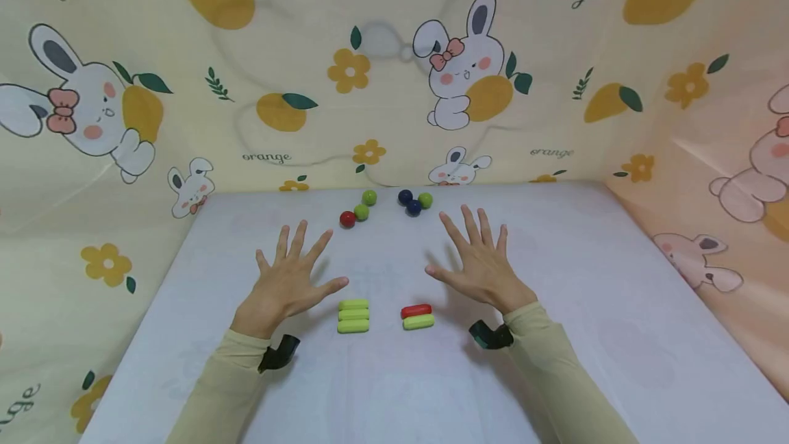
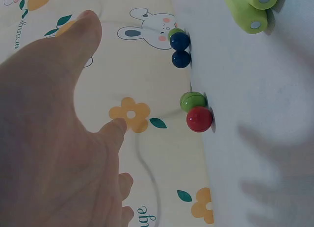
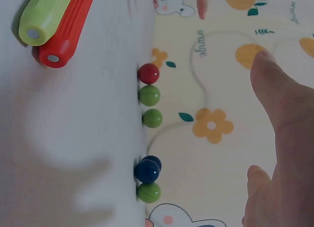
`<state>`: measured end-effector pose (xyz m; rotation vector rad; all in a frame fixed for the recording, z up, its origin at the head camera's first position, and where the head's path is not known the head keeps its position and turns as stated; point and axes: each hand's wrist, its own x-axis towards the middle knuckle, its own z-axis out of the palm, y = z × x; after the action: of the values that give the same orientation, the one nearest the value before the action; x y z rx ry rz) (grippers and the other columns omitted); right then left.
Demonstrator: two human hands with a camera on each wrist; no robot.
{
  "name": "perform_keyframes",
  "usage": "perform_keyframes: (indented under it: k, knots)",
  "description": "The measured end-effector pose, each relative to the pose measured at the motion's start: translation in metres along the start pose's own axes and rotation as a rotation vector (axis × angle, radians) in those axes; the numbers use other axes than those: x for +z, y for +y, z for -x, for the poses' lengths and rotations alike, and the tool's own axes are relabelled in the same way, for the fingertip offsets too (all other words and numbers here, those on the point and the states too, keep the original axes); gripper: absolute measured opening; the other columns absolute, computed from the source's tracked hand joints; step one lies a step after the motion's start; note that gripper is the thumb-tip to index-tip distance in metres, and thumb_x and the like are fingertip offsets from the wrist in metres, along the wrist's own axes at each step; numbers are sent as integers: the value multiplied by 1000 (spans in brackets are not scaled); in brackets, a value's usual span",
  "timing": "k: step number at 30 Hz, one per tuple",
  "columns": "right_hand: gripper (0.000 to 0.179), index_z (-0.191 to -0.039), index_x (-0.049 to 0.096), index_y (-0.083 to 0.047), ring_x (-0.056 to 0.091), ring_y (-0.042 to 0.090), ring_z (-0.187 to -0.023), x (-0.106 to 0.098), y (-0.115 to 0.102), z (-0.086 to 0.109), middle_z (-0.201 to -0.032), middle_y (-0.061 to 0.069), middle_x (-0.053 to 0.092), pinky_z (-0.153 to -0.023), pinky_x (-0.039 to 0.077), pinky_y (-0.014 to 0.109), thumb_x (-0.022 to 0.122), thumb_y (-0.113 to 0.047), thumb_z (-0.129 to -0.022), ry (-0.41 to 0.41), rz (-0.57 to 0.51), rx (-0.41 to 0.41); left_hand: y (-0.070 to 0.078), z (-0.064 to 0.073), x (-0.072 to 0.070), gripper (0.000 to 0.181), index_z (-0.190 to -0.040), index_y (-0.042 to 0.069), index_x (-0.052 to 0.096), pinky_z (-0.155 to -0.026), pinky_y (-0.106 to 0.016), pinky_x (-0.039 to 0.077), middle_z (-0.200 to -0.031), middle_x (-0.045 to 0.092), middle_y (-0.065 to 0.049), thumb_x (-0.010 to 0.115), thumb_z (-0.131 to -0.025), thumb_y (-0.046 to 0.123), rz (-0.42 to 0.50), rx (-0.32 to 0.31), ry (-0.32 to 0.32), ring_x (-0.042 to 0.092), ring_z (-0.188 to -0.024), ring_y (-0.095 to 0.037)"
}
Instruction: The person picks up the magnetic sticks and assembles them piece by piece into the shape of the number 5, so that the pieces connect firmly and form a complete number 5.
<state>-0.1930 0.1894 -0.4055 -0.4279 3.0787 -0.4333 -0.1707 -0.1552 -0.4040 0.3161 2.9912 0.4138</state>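
Green sticks [image 1: 353, 314], three of them, lie flat and side by side just left of the lower centre in the head view. Right of that, a red stick [image 1: 416, 310] is paired with a lone green stick [image 1: 418, 322], red on the upper side. Laid flush like this, I judge, they are less apt to roll. In my wrist views the visible stick ends carry pale round discs, possibly metal.

Left hand [image 1: 286, 286], left of centre: fingers straight, fanned wide, holding nothing; thumb nearest the three sticks. Right hand [image 1: 483, 269], right of centre: the same wide spread, nothing in its grasp. Shadows on the white table [image 1: 370, 389] tell me both are held above it. I read the pose as keeping everything in plain sight of the cameras.

Upper middle, near the table's back edge: a red ball [image 1: 348, 218] and two green balls [image 1: 361, 212] in a slanting line; beside them two navy balls [image 1: 414, 207] bunched with another green ball [image 1: 425, 200]. Probably grouped to stay tidy; contact I can't confirm.
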Motion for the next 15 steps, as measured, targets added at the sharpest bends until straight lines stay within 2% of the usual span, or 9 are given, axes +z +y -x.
perform_keyframes:
  k: [7,15]
  knots:
    - [99,-163,6,-33,-15,40,-157,0,2,1,-172,12,-8,-116,-10,76,53,-76,-87,11,6,-4,1,0,-1,92,-163,28,17,-106,-88,3,-171,-4,-19,49,-90,75,21,2,-11,-9,-155,-50]
    - [99,-164,6,-31,-13,42,-157,0,6,-2,-172,13,-8,-116,-10,76,53,-74,-88,5,2,6,-3,-1,-6,94,-164,30,11,-107,-86,3,-171,-10,-17,46,-90,77,14,-6,-20,-11,-155,-48]
